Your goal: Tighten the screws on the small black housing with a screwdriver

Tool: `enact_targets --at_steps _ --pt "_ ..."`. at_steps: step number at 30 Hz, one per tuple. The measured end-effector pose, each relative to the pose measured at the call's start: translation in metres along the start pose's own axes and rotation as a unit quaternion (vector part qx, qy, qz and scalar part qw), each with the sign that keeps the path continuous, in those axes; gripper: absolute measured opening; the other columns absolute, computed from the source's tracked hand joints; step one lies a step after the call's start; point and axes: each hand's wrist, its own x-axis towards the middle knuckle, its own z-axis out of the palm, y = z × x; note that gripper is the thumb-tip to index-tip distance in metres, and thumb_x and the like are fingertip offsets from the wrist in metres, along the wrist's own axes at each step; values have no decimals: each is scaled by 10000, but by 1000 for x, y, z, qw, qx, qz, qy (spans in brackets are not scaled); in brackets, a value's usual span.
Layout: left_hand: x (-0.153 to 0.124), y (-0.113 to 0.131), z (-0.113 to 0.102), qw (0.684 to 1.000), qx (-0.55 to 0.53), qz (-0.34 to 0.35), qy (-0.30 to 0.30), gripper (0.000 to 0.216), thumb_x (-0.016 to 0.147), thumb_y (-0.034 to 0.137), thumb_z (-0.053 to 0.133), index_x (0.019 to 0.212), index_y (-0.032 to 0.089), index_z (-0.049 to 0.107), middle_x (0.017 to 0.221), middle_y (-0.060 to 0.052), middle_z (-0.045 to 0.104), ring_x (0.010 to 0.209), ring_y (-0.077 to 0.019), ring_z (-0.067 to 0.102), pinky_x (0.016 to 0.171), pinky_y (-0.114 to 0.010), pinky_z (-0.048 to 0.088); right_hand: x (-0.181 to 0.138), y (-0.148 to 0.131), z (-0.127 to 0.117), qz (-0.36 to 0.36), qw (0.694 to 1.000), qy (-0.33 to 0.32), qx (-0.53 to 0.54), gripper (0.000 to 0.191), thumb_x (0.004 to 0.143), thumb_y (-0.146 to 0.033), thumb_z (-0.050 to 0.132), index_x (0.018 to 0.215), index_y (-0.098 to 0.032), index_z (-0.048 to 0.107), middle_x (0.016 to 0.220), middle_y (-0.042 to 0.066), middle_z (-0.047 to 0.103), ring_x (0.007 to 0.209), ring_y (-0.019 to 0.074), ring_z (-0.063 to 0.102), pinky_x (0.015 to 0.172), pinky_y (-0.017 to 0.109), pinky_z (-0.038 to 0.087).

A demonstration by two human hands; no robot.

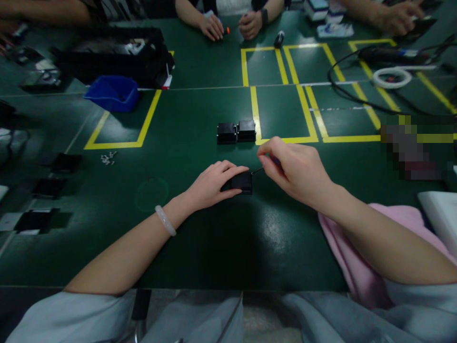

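Observation:
A small black box-shaped part (243,182) rests on the green table in front of me. My left hand (220,183) is closed around its left side, thumb at the near edge and fingers over the far edge. In my right hand (291,166) I grip a screwdriver, whose thin dark shaft (257,170) points left and meets the right end of the part. The handle is mostly hidden by my fingers. Just beyond stand two similar black parts (226,132) side by side, with small metal bits at their ends.
Loose screws (107,158) lie to the left, near a blue bin (113,93). Dark flat pieces (50,188) sit at far left, behind them a long black tray (114,57). A pink cloth (339,243) is under my right forearm. Across the table are a co-worker's hands (250,25).

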Motion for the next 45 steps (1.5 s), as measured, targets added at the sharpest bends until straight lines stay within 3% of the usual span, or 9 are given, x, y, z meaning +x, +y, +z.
enact_targets --at_steps 4,9,15,21,27,32,38,42,45 --pt "0 0 1 1000 -2 -1 2 521 955 387 564 1429 233 409 1240 -105 544 1082 -255 523 922 -393 446 1 -1 -1 9 1000 6 17 246 940 -223 392 1117 -148 545 774 22 686 644 145 630 604 255 369" --pt "0 0 1 1000 -4 0 2 527 953 393 567 1431 238 407 1248 -106 545 1090 -257 523 928 -399 444 0 -1 -2 -4 1000 -10 -5 246 973 -349 409 962 -168 577 703 10 654 612 135 598 582 253 332" --pt "0 1 -1 1000 -5 -5 0 517 954 390 560 1425 232 417 1242 -110 543 1084 -258 526 917 -394 448 0 -2 -2 10 1000 5 19 244 935 -218 405 1124 -148 543 780 23 690 641 144 625 603 258 361" --pt "0 0 1 1000 -2 2 5 532 954 397 560 1437 241 402 1246 -107 543 1103 -261 523 944 -404 439 0 0 -1 -12 1000 -4 -8 270 977 -363 402 926 -167 581 689 13 644 606 145 596 592 265 347" --pt "0 0 1 1000 0 0 3 523 955 395 561 1427 223 415 1240 -111 543 1080 -256 527 924 -398 448 0 -1 0 2 1000 15 24 237 937 -234 405 1110 -154 545 759 16 675 653 147 630 609 258 368" --pt "0 0 0 1000 0 1 4 529 955 393 562 1433 230 406 1243 -109 542 1094 -260 525 932 -401 447 0 -1 0 -8 1000 0 1 234 968 -333 413 966 -163 573 684 9 642 601 150 603 581 265 349" --pt "0 0 0 1000 -2 1 6 514 956 390 557 1426 240 412 1237 -109 544 1082 -259 529 924 -403 446 -1 -2 1 7 1000 12 19 250 936 -227 402 1136 -158 535 773 25 690 668 159 644 613 264 380" --pt "0 1 -1 1000 -1 4 6 519 956 390 561 1427 231 410 1234 -108 543 1087 -257 526 929 -403 447 0 -2 1 4 1000 -4 22 247 968 -312 404 1080 -147 551 774 41 690 686 176 660 618 269 389" --pt "0 0 0 1000 0 3 3 522 954 383 566 1426 219 412 1235 -110 543 1083 -255 526 929 -400 450 0 -2 2 9 1000 -1 18 225 959 -273 405 1076 -148 551 751 34 686 672 173 656 616 269 389"
